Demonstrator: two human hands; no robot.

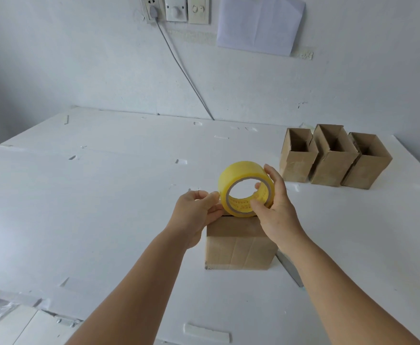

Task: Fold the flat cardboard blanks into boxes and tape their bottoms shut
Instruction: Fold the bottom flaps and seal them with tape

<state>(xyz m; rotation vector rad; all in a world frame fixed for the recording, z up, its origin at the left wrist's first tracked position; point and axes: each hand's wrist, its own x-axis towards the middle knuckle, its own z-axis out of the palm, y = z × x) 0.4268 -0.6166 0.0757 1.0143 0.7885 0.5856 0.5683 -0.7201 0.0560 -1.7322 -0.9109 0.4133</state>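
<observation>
A folded cardboard box point(238, 245) stands on the white table point(104, 195) in front of me, its closed flaps facing up. Just above its far edge I hold a yellow roll of tape point(241, 181). My right hand point(276, 210) grips the roll, with fingers through its core and the thumb on its outer face. My left hand point(199, 212) pinches at the roll's left edge, where the tape end seems to be, and rests against the box's top left corner.
Three finished open-topped boxes point(333, 158) stand in a row at the back right of the table. A grey flat object point(291, 270) lies right of the box under my right forearm. A cable point(179, 63) runs down the wall behind.
</observation>
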